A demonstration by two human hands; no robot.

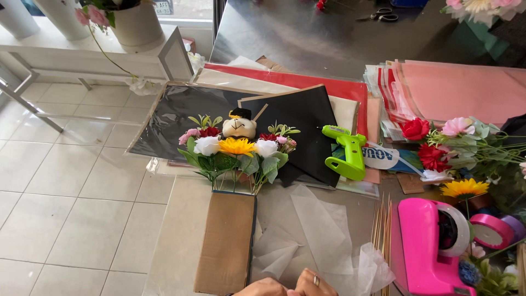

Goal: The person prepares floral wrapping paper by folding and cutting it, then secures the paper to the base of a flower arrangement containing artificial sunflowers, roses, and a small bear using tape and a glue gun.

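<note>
A small bouquet (236,151) lies on the table: white, yellow, red and pink artificial flowers around a little bear figure in a black cap (239,125). Its stems disappear under a brown cardboard piece (226,241). At the bottom edge only the tops of my left hand (262,287) and my right hand (313,284) show, close together. The right one wears a ring. Both touch translucent white wrapping paper (323,235). Whether their fingers pinch it is hidden below the frame.
Black sheets (307,118) and red and pink paper (466,90) lie behind the bouquet. A green glue gun (347,153), loose flowers (449,148), wooden skewers (382,222), a pink tape dispenser (433,246) and ribbon rolls (496,229) sit right. Scissors (383,15) lie far back. Tiled floor lies left.
</note>
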